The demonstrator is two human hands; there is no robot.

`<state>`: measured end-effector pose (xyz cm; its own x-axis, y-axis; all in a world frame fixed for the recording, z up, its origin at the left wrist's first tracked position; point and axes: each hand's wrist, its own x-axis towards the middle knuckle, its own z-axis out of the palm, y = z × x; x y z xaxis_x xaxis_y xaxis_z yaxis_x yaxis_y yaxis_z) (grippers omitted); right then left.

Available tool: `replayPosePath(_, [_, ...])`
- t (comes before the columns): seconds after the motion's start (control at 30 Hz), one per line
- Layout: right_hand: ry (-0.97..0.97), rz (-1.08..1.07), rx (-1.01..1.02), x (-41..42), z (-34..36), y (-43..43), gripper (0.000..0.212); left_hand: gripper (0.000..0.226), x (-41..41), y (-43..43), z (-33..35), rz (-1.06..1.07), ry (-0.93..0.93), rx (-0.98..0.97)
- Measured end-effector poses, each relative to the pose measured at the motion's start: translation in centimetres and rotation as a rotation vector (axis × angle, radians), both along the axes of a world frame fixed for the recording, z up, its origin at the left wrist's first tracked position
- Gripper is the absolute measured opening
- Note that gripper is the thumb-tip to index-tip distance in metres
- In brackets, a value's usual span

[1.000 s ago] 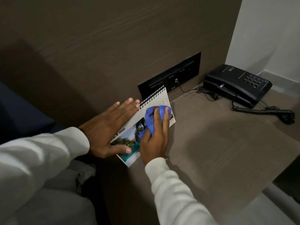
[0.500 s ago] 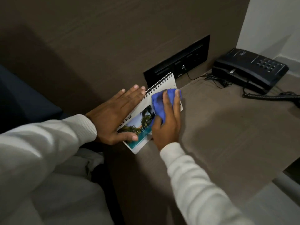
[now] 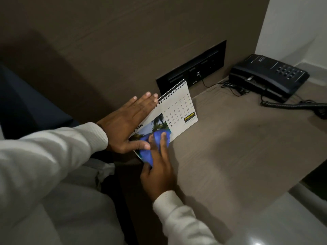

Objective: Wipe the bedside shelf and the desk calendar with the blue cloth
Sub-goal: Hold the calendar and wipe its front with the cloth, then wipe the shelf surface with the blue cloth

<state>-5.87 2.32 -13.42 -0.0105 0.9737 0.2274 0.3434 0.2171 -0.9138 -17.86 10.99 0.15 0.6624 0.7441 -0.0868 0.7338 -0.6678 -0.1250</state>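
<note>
– Where's the calendar (image 3: 178,110)?
– Mid-frame, on the shelf's (image 3: 238,147) left edge, long side running lower left to upper right, spiral uppermost.
– The hands?
– Left hand (image 3: 126,123) flat, steadying it; right hand (image 3: 158,167) pressing the cloth (image 3: 150,147) on its lower corner.

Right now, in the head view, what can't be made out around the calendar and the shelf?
- Desk calendar: month name covered by the left hand; lower photo covered by the blue cloth and right hand.
- Calendar's back face: turned away.
- Yellow logo: too small to read.
- Telephone: coiled cord cut off at the right edge.
- Bedside shelf: dust or cleanliness unreadable in dim light.
</note>
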Motion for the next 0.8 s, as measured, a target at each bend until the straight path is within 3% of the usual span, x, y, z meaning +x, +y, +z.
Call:
replayPosePath(0.13, [-0.008, 0.224, -0.094, 2.4, 1.3, -0.9, 0.065, 0.105, 0.4, -0.6, 0.6, 0.028, 0.004, -0.005])
replayPosePath(0.23, [-0.042, 0.49, -0.178, 5.6, 2.4, -0.9, 0.066, 0.101, 0.5, -0.6, 0.8, 0.04, 0.014, -0.015])
replayPosePath(0.3, [-0.056, 0.558, -0.182, 8.1, 3.0, -0.2, 0.066, 0.098, 0.2, -0.6, 0.6, 0.048, -0.003, -0.018])
replayPosePath(0.43, [-0.179, 0.386, -0.12, 14.1, 4.6, 3.4, 0.061, 0.093, 0.9, -0.4, 0.8, 0.069, -0.047, -0.009])
replayPosePath(0.6, [-0.609, 0.155, -0.215, 21.9, 7.3, 7.4, 0.065, 0.089, 4.0, -0.2, 3.0, 0.121, -0.11, 0.009])
replayPosePath(0.8, [-0.917, 0.151, -0.337, 26.7, 6.5, 9.7, 0.069, 0.087, 7.5, -2.1, 2.9, 0.284, -0.209, -0.03])
